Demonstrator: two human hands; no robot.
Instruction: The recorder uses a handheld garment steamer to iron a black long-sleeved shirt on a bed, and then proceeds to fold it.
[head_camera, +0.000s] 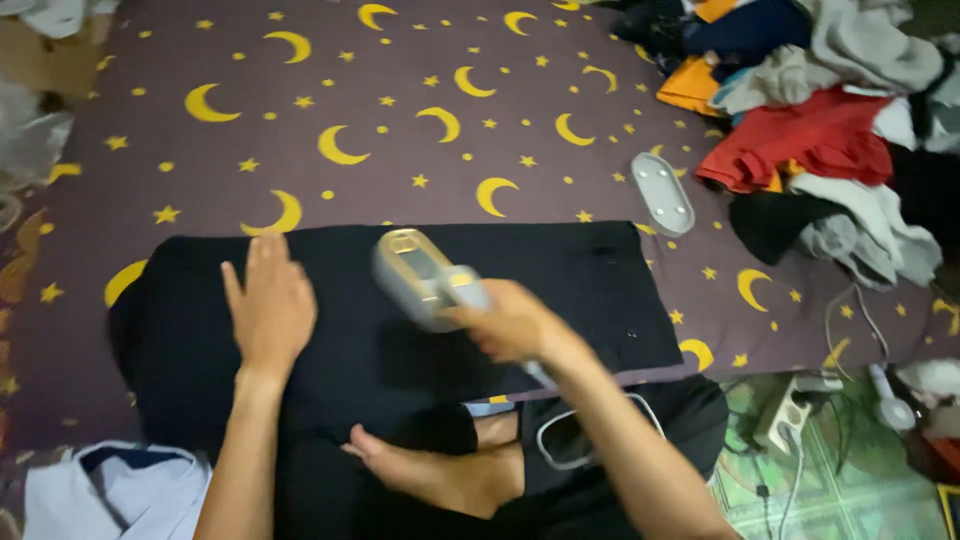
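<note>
Reference landmark: the black fabric garment (400, 300), spread flat as a wide rectangle on the dark purple bed sheet printed with yellow moons and stars (330, 90). Its long axis runs left to right across the view.

1. At the lower left corner of the garment lies a light blue and white folded cloth (110, 495), off the working surface.

2. The left hand (268, 305) rests palm down on the left part of the garment, fingers extended and together, gripping nothing. This placement appears intended to pin the fabric flat and taut.

3. Over the centre of the garment, the right hand (512, 325) is closed around the handle of a grey and cream handheld steam iron (425, 275). The iron is blurred. Its long axis runs diagonally, head pointing up and left, away from the person, handle toward the wrist. Whether the head touches the fabric cannot be told. A white cord (560, 440) loops below the garment's near edge, by the right forearm.

4. Just beyond the upper right corner of the garment lies a grey oval plastic stand (662, 193), apart from the fabric.

5. Well to the right of the garment is a pile of mixed clothes in red, orange, grey and black (830, 130); below it, a white power strip (790, 415) on the floor.
</note>
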